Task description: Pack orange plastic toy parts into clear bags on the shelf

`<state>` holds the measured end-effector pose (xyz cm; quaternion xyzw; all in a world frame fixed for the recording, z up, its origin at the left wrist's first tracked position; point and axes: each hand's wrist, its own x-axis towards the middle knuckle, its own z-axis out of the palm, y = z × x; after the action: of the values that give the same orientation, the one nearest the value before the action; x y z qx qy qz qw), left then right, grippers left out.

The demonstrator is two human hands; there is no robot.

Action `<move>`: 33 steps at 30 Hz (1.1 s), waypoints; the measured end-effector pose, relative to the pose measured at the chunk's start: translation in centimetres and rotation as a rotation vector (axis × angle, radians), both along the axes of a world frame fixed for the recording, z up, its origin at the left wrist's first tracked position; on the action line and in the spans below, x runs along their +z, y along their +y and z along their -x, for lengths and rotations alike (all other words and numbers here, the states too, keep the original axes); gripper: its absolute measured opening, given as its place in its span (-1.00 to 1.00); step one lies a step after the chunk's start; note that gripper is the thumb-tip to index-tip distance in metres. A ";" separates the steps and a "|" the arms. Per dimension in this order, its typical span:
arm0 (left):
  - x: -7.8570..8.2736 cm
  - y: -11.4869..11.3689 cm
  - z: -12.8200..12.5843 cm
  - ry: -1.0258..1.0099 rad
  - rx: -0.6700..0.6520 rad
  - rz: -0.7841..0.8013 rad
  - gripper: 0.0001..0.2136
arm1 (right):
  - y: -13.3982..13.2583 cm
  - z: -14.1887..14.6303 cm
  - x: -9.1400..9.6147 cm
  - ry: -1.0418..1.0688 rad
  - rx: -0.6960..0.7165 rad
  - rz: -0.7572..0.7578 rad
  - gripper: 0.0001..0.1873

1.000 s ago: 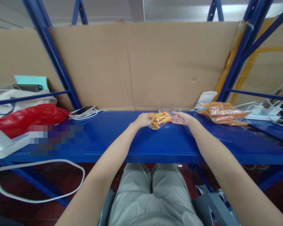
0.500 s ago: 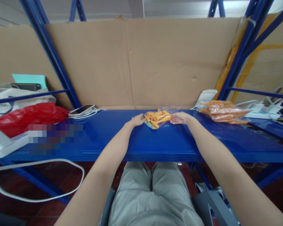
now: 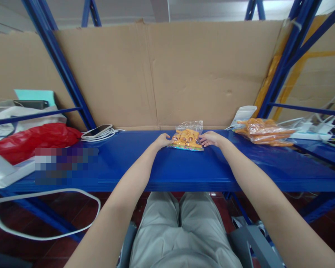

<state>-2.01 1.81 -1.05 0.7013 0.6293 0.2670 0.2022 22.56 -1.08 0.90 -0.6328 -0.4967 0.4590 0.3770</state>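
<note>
A clear plastic bag of orange-yellow tube-shaped pieces [image 3: 187,138] lies on the blue shelf top in front of me. Its see-through end points to the back, and a colourful printed strip runs along the near edge. At the bag's left edge is my left hand [image 3: 163,141], fingers apart and reaching toward its side. My right hand [image 3: 211,139] is at the opposite edge, open, with fingers slightly bent and the fingertips by the plastic. Whether either hand touches the bag is hard to make out.
More bagged orange pieces [image 3: 265,133] are piled to the right, beside a white power strip [image 3: 309,136] with cables. Leftward are a coiled white cable [image 3: 100,133], a red plastic bag [image 3: 41,139] and a white box [image 3: 5,171]. A cardboard panel [image 3: 184,74] stands behind the shelf.
The bag has turned on the shelf: its clear end now points to the back and its printed strip faces me. Both hands have shifted slightly at its sides.
</note>
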 end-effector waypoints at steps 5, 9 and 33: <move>0.4 -0.2 0.1 -0.152 -0.004 0.029 -0.53 | -0.7 0.2 0.5 -0.236 0.126 0.058 -0.84; 0.9 -0.5 0.1 -0.241 0.018 0.139 -0.69 | -1.3 0.1 0.9 -0.237 0.202 0.078 -0.86; 1.6 -2.2 -1.7 -0.814 -0.110 0.349 -0.88 | -1.2 0.4 0.7 -0.103 -0.034 -0.042 -0.77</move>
<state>-0.33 -0.37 0.53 0.5268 0.4959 0.3998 0.5628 22.14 -2.31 1.62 -0.6560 -0.5141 0.4090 0.3716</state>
